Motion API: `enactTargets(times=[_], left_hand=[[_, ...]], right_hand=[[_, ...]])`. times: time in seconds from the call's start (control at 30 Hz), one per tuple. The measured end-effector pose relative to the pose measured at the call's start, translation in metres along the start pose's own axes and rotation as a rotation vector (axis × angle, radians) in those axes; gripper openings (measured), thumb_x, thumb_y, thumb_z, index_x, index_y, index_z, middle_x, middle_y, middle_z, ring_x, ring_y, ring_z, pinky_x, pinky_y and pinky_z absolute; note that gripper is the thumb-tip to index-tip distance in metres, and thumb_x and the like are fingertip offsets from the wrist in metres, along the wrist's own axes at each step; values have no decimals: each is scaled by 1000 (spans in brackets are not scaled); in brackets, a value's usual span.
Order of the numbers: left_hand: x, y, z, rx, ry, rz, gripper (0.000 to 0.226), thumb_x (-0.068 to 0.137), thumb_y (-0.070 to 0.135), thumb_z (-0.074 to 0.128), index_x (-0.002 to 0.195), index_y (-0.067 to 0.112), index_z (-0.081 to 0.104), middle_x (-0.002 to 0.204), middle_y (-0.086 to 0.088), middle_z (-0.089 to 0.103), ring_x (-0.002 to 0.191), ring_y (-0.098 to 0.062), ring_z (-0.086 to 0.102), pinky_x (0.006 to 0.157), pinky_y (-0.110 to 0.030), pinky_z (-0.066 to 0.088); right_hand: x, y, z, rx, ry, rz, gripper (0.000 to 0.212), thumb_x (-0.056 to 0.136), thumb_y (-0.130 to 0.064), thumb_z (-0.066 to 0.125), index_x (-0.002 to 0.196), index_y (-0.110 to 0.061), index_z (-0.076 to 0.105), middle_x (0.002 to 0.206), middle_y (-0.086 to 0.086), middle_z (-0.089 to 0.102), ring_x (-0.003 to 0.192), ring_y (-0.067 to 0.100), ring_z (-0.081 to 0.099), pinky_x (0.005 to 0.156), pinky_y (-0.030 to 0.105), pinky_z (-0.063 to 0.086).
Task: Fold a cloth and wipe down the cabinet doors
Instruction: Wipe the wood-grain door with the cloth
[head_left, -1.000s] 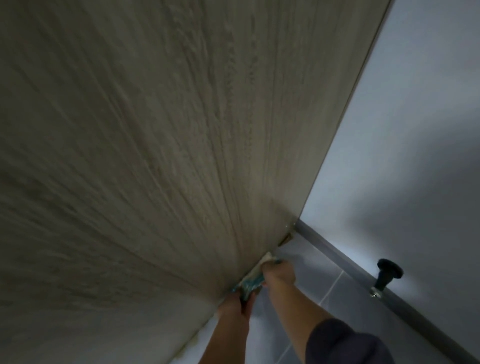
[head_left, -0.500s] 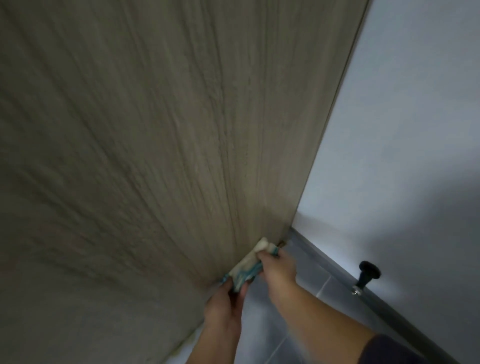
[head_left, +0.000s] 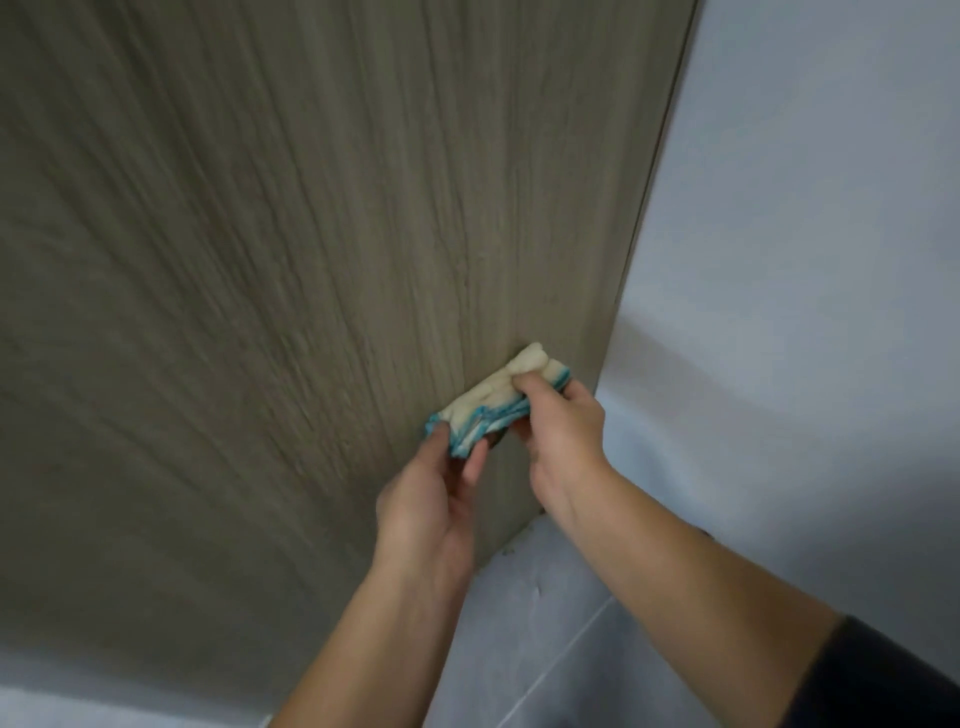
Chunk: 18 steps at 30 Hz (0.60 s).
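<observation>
A folded cream cloth with a teal edge (head_left: 493, 402) lies against the grey-brown wood-grain cabinet door (head_left: 311, 234), near the door's lower right part. My left hand (head_left: 431, 499) pinches the cloth's lower left end between thumb and fingers. My right hand (head_left: 561, 431) grips its right end, fingers curled over the top. Both hands hold the cloth up off the floor, close to the door's right edge.
A pale grey-white wall (head_left: 805, 260) meets the cabinet's right edge. Grey floor tiles (head_left: 545, 649) lie below, with a dark gap at the cabinet's bottom corner. A dark sleeve (head_left: 893, 686) covers my right upper arm.
Both hands have lifted the cloth from the cabinet's bottom corner by the floor up along the door. The view has shifted, and the black doorstop on the wall is out of frame.
</observation>
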<state>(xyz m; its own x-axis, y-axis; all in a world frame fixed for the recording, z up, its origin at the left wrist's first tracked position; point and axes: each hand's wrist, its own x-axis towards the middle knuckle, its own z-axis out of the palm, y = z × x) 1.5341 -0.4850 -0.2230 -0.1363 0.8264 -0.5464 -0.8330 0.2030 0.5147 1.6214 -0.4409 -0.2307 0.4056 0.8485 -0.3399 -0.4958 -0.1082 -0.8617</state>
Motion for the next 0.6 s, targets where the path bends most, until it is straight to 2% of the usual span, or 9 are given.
enactTargets(times=[0.17, 0.3, 0.37, 0.43, 0.5, 0.6], left_hand=[[-37, 20, 34, 13, -137, 193, 12, 94, 6, 54, 97, -1, 63, 92, -10, 70, 76, -13, 69, 59, -17, 56], [-41, 3, 31, 134, -178, 351, 16, 95, 10, 53, 103, 4, 65, 92, -4, 74, 84, -10, 70, 70, -19, 56], [-26, -19, 18, 170, -134, 308, 16, 94, 8, 52, 103, 3, 65, 84, -2, 73, 77, -8, 69, 68, -18, 56], [-3, -46, -1, 195, -31, 208, 13, 94, 5, 53, 98, 1, 64, 80, -5, 70, 69, -8, 67, 62, -18, 56], [25, -76, -22, 239, 87, 72, 11, 93, 2, 55, 92, -3, 64, 85, -14, 67, 66, -14, 66, 55, -19, 56], [63, -115, -46, 294, 276, -93, 19, 90, -2, 59, 100, -18, 60, 91, -25, 64, 65, -27, 61, 44, -24, 55]], right_hand=[[-24, -56, 16, 211, -201, -41, 15, 87, 2, 59, 89, -12, 64, 77, 4, 67, 69, 13, 64, 57, 24, 54], [-19, -60, -2, 258, -323, -51, 15, 89, 1, 58, 95, -12, 65, 84, 4, 69, 77, 13, 66, 70, 27, 54], [-5, -39, -22, 231, -272, -21, 16, 88, 2, 59, 99, -9, 64, 90, 6, 70, 83, 16, 67, 73, 28, 55], [14, -6, -47, 153, -143, 27, 15, 87, 3, 60, 98, -6, 65, 89, 9, 70, 81, 18, 67, 70, 28, 56], [36, 33, -75, 12, 23, 104, 10, 86, 3, 62, 93, -4, 66, 85, 12, 68, 74, 21, 65, 66, 32, 55], [71, 90, -111, -192, 203, 247, 7, 84, -1, 67, 86, -8, 66, 80, 11, 67, 71, 24, 64, 63, 33, 56]])
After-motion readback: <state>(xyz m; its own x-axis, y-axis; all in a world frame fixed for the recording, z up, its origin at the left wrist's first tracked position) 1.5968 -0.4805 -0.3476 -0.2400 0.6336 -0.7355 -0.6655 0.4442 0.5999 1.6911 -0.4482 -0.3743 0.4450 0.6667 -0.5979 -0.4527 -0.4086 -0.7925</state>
